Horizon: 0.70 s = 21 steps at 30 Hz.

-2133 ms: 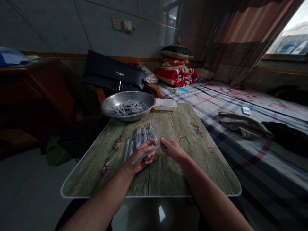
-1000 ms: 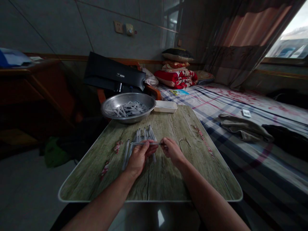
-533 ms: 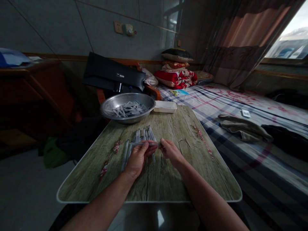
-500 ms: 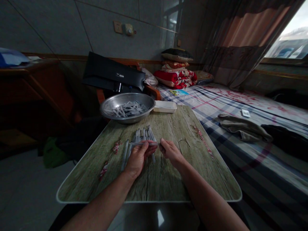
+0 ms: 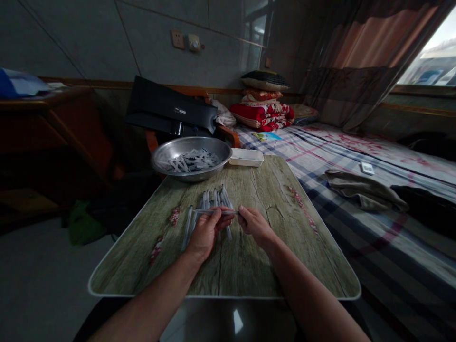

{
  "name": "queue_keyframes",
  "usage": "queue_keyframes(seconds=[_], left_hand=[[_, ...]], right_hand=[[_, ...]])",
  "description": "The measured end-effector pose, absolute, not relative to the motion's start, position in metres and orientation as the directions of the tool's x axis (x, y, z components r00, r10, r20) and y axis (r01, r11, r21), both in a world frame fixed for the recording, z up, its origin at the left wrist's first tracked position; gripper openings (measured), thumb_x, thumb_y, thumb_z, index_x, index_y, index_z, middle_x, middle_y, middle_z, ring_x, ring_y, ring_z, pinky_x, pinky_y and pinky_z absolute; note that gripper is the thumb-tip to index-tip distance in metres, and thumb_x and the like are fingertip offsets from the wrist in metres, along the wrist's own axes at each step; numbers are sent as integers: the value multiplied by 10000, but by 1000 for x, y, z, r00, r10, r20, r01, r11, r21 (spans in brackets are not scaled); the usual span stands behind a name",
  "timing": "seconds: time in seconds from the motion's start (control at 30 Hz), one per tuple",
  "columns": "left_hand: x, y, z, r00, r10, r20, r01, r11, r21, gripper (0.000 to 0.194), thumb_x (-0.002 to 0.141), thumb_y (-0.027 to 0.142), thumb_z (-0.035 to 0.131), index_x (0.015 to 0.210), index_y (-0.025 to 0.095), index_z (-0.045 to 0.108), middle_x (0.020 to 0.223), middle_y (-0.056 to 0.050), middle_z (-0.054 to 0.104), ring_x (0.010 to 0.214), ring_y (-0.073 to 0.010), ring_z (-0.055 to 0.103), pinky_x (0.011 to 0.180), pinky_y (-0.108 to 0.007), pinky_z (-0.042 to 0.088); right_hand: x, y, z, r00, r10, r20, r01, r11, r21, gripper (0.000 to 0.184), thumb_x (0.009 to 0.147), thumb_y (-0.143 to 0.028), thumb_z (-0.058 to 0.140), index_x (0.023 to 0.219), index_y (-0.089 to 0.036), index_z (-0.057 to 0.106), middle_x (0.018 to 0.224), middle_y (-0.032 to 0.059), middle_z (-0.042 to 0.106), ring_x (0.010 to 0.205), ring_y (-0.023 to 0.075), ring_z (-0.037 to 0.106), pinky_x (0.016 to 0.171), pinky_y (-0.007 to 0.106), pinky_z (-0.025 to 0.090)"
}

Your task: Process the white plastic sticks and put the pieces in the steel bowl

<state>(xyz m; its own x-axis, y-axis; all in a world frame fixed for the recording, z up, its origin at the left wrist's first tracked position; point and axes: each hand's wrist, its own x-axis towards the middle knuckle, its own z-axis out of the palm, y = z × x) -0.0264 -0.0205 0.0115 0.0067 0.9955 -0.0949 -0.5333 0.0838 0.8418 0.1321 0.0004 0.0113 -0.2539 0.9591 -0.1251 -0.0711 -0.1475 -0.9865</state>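
Observation:
My left hand (image 5: 205,233) pinches a thin grey tube (image 5: 213,211), held level just above the table. My right hand (image 5: 253,223) is closed at the tube's right end, fingertips touching it. Under and behind both hands lies a row of several similar grey tubes (image 5: 210,202) on the wood-pattern table (image 5: 249,266). At the table's far end stands a metal basin (image 5: 191,157) holding several small white pieces.
A shallow white tray (image 5: 246,157) sits beside the basin at the table's far edge. A bed with a striped sheet (image 5: 356,190), folded cloth (image 5: 363,187) and stacked bedding (image 5: 261,109) runs along the right. A black monitor (image 5: 169,109) leans behind the basin.
The tube in my left hand has swung from slanting down-left to level. My right hand has stayed at its right end. Only the view has shifted slightly in the last second.

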Motion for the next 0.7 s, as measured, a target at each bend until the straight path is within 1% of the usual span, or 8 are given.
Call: queue_keyframes(seconds=[0.1,0.17,0.27,0.37,0.5,0.57,0.63,0.7], left_hand=[[-27,-20,11,0,995,-96,-541,81,837,372,703,444,813,893,144,702,913,-85,772,830,-207,738,752,-306,588],[-27,-20,11,3,995,-95,-540,82,838,372,701,446,814,889,146,701,907,-82,771,826,-207,738,736,-301,588],[-26,-21,11,14,996,-89,-532,83,843,359,712,446,806,882,146,704,905,-81,771,821,-209,738,741,-307,589],[-26,-21,11,14,997,-80,-534,76,842,352,721,442,801,882,145,705,918,-85,772,823,-207,738,752,-310,590],[-26,-19,12,-4,997,-80,-549,65,834,360,707,438,812,888,145,706,900,-81,772,818,-199,736,743,-298,589],[-26,-20,13,-6,996,-88,-551,70,831,362,695,434,821,883,147,707,893,-77,772,809,-193,734,733,-286,586],[-26,-20,13,2,996,-92,-546,78,834,352,700,431,818,879,149,707,895,-76,772,805,-190,733,736,-283,584],[-26,-21,13,10,996,-89,-538,80,839,337,715,427,807,878,149,708,903,-80,773,809,-191,732,748,-289,582]], right_hand=[[132,-2,15,-283,952,-119,-202,-180,-963,318,722,-456,668,801,-221,469,519,-102,341,419,67,251,404,214,152],[132,-3,16,-283,952,-113,-244,-186,-952,333,725,-436,668,914,-233,484,542,-106,368,417,70,259,403,205,132],[131,-3,15,-279,950,-141,-170,-193,-966,386,809,-579,570,805,-197,512,569,-67,411,422,62,272,403,216,135],[131,-2,13,-282,949,-141,-91,-172,-981,499,816,-652,529,635,-194,445,526,-59,366,430,57,268,410,228,171],[131,-4,17,-310,943,-119,-196,-186,-963,348,738,-479,684,842,-217,480,554,-96,374,427,60,270,408,209,148],[131,-5,18,-320,937,-137,-245,-222,-944,377,738,-459,680,968,-235,481,611,-93,437,420,57,271,403,202,120],[132,-5,19,-318,931,-181,-233,-262,-937,383,790,-553,600,947,-217,503,645,-68,482,412,51,265,396,207,108],[132,-4,17,-307,929,-207,-183,-271,-945,456,825,-646,508,807,-190,510,590,-54,458,407,51,257,389,218,116]])
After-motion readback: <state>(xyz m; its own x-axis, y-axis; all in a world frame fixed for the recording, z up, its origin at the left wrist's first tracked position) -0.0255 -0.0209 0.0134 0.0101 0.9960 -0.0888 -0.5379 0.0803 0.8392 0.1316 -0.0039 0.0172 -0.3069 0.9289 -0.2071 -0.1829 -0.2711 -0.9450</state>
